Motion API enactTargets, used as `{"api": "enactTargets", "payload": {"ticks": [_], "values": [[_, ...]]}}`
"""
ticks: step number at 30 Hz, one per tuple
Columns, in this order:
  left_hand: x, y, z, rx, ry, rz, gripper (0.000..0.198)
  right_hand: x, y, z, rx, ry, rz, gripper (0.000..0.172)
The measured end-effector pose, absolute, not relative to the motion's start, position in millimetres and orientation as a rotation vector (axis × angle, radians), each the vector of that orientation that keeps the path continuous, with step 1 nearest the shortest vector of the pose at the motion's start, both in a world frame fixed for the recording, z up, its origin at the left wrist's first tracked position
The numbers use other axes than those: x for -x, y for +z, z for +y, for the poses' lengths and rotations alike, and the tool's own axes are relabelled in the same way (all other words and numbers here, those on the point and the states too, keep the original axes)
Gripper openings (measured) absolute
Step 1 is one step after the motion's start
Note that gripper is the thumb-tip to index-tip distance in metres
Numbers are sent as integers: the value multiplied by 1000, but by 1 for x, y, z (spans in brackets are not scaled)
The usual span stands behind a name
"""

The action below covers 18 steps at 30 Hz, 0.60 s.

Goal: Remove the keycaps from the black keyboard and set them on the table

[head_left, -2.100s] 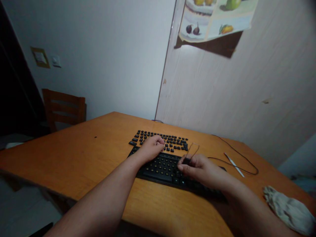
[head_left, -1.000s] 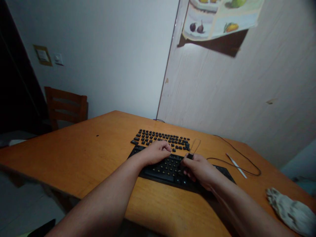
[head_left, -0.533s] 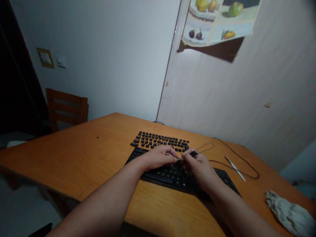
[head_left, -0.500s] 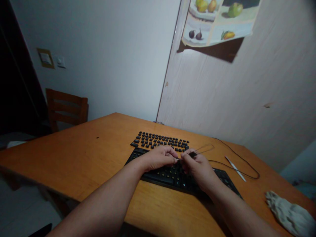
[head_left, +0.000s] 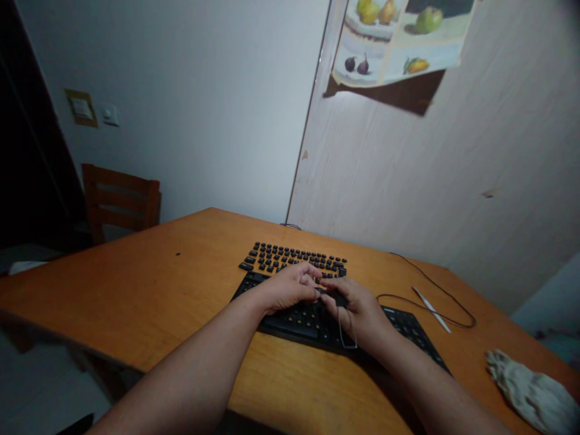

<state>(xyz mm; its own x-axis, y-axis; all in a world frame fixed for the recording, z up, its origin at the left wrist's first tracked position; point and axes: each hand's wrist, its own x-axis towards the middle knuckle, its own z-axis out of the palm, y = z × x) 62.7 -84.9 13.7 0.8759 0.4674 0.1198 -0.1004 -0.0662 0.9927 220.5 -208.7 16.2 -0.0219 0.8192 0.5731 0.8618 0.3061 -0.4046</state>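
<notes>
My left hand [head_left: 290, 289] is over the keyboard's middle, fingers closed in a pinch on what looks like a small dark keycap [head_left: 319, 290], mostly hidden by the fingertips. My right hand [head_left: 362, 307] meets it from the right, its fingertips close to the same piece. Within the right hand is a keycap puller, its dark handle largely covered and a thin wire loop [head_left: 348, 347] hanging below the fingers. Beneath both hands lies the black keyboard [head_left: 290, 327], showing small yellowish dots where keycaps are off. Loose black keycaps [head_left: 246, 266] are laid out in rows behind it.
A white pen-like stick [head_left: 432, 311] lies right of the keyboard, beside a looping dark cable [head_left: 473, 320]. A crumpled pale cloth [head_left: 530, 386] rests at the right table edge. A wooden chair [head_left: 120, 196] stands at the far left, and a small dark bit [head_left: 178, 254] lies on the tabletop.
My right hand has turned the keycap puller, so a wire loop that pointed up and right now hangs down towards me. My left hand stays nearly in place, still pinching.
</notes>
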Motion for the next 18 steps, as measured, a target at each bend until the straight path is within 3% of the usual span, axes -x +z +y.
{"api": "enactTargets", "payload": {"ticks": [8,18], "values": [[-62,16,-88,-1502,476,300,50,-217,26,-212,1689,-182,-1931,17],[-62,27,-68,-1374,996,588,24,-262,34,-176,2232,-108,-1740,20]]}}
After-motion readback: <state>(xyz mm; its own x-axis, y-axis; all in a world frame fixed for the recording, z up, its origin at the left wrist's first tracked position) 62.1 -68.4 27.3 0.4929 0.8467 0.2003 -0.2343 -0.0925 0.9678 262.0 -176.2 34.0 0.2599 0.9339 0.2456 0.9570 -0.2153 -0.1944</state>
